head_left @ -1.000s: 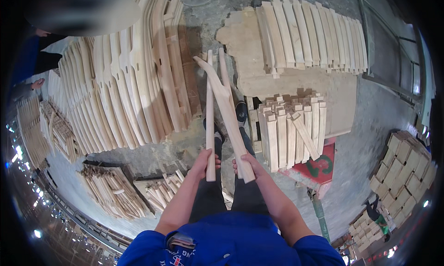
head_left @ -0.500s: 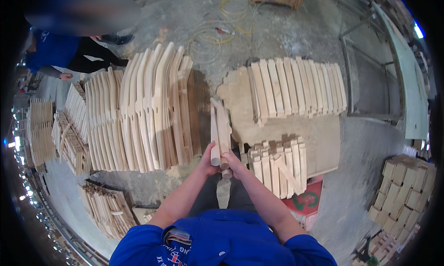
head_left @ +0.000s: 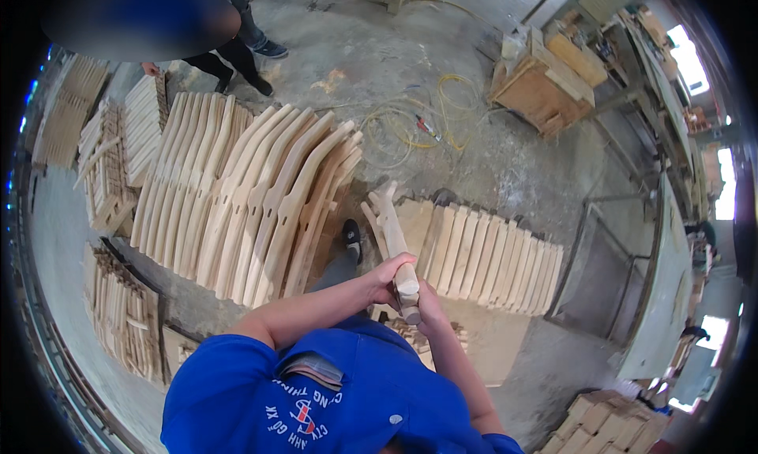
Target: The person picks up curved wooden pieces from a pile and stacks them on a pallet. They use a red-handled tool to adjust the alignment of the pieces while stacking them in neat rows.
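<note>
Both hands grip a small bundle of pale wooden furniture legs (head_left: 392, 233), held in front of my body with the round ends toward me. My left hand (head_left: 391, 279) wraps the bundle from the left, its thumb over the top. From the right, my right hand (head_left: 430, 308) closes round the lower ends; its fingers are partly hidden. To the left stands a large stack of curved wooden pieces with slots (head_left: 257, 189). Beyond the bundle, on the right, a row of straight wooden pieces (head_left: 493, 257) lies on a brown sheet (head_left: 505, 335).
Smaller stacks of wooden parts (head_left: 122, 316) line the left side. A person in dark trousers (head_left: 237, 63) stands at the far left. Yellow hose (head_left: 454, 99) coils on the concrete floor. A wooden box (head_left: 545, 91), a metal frame (head_left: 604, 257) and stacked blocks (head_left: 604, 426) are on the right.
My body has turned and stepped, so the stacks appear rotated. The bundle has swung slightly right and tilted in my hands. My left hand has moved over its top.
</note>
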The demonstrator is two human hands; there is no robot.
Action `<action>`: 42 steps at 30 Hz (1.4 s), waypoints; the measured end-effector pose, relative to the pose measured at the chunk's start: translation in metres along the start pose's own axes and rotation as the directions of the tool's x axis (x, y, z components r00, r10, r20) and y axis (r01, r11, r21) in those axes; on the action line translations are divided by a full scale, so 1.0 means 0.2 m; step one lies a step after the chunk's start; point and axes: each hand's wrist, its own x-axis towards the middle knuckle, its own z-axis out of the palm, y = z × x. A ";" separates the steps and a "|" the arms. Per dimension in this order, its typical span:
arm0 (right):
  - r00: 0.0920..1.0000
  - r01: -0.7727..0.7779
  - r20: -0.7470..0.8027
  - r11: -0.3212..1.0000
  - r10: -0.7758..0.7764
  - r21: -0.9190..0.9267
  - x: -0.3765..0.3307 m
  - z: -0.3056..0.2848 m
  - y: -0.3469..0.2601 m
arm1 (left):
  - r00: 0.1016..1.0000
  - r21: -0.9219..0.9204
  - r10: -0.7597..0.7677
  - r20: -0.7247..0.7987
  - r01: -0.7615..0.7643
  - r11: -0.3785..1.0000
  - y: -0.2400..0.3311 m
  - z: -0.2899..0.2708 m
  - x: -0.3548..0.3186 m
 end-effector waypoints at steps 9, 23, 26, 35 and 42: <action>0.948 0.308 -0.029 0.940 -0.315 -0.145 0.58 0.21 -0.81 | 0.944 -0.093 0.301 0.135 -0.290 0.952 0.98 0.25 0.08; 0.901 0.433 0.216 0.771 -0.375 -0.468 1.96 0.29 -1.80 | 0.816 -0.275 0.572 -0.079 -0.569 0.775 2.34 0.17 0.57; 0.901 0.422 0.361 0.676 -0.240 -0.604 2.37 0.13 -1.95 | 0.811 -0.370 0.566 -0.148 -0.576 0.728 2.55 0.15 0.84; 0.994 -0.050 0.045 0.777 0.101 -0.628 2.64 -0.16 -2.00 | 0.917 -0.593 0.328 -0.228 -0.398 0.700 2.57 -0.02 1.33; 0.980 -0.156 -0.092 0.391 0.179 -0.907 2.61 -0.02 -2.16 | 0.921 -0.569 0.142 -0.362 -0.339 0.749 2.62 -0.10 1.35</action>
